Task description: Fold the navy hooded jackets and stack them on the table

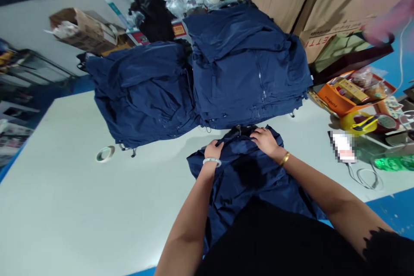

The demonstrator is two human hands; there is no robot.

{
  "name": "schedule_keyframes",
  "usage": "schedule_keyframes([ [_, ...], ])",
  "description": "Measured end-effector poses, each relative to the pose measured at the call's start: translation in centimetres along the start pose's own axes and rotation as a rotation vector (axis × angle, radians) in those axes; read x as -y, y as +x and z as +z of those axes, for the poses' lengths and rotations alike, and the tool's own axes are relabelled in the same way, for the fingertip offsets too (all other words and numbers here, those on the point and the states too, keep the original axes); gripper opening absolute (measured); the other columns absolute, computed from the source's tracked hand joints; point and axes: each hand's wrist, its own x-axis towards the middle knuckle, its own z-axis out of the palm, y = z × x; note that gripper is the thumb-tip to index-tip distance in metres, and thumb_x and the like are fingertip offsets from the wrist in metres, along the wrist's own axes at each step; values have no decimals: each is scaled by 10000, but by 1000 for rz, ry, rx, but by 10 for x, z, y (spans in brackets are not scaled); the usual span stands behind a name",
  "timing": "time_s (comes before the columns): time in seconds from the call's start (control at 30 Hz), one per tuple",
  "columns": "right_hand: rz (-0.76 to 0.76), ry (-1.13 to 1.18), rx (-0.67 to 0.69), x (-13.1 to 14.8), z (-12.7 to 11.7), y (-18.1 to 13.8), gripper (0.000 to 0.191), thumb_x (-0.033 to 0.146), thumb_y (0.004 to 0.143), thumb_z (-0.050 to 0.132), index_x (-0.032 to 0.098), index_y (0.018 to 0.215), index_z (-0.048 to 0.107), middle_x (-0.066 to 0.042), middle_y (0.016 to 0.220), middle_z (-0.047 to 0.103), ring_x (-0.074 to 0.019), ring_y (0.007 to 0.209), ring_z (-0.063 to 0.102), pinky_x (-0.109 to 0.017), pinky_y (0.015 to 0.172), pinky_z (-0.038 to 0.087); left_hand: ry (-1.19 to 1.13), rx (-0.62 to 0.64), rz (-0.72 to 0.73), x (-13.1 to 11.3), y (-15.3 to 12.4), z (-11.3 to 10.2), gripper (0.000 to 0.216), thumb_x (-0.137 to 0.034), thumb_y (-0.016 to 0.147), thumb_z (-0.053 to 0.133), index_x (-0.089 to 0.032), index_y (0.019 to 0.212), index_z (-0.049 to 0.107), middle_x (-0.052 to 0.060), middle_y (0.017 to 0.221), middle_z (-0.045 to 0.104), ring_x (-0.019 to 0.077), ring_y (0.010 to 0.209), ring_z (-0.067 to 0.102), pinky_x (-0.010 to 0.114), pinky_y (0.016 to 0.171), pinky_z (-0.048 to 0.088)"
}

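A navy blue jacket [229, 181] lies on the white table in front of me, its lower part hanging over the near edge by my body. My left hand [213, 150], with a pale bangle at the wrist, pinches the fabric along the jacket's far edge on the left. On the right of that same edge my right hand [263, 140], below a gold bracelet, has its fingers closed on the cloth. Between the hands, darker material and what looks like a zipper end show. Part of the jacket is hidden by my torso and forearms.
Two stacks of navy jackets, a left stack [145, 95] and a taller right stack [246, 69], stand just beyond. A tape roll [105, 154] lies on the white table [80, 211]. To the right are a phone [342, 146], an orange box [343, 100] and a green bottle [393, 163].
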Motion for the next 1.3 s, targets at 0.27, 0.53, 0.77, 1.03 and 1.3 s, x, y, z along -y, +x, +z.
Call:
schedule_keyframes([
  [0.27,-198,-50,126,-18,31,-144,369,174,1007,545,308,1257,781,-87,1256,730,-275,1187,616,-483,1166,379,-46,118,201,70,-144,9,142,-197,795,693,-221,931,727,59,1024,758,240,1022,692,373,1005,540],
  [0.53,-91,-55,246,8,27,-146,336,238,1036,486,221,1147,802,-131,1176,754,-288,1102,662,-421,980,457,-2,173,111,77,-189,53,205,-95,765,646,-218,904,732,74,1035,773,262,1074,696,390,1047,520],
  [0.77,177,141,278,43,37,-106,438,403,1004,630,177,1379,662,-135,1219,761,-291,1105,716,-362,934,534,-13,143,112,84,-191,60,211,-101,777,657,-208,935,746,84,1065,771,261,1074,689,387,1040,519],
  [1.03,381,516,167,44,77,-95,426,203,876,675,194,1302,666,-77,1130,781,-225,1018,743,-314,899,570,-23,106,125,88,-196,70,236,-107,774,663,-220,961,751,81,1082,769,265,1085,681,414,1046,515],
  [1.3,483,872,-3,25,90,-92,116,277,848,611,201,921,661,-35,909,750,-193,734,723,-315,708,606,-35,87,162,94,-195,73,158,-152,779,711,-212,924,730,88,1061,764,251,1053,679,376,1012,512],
])
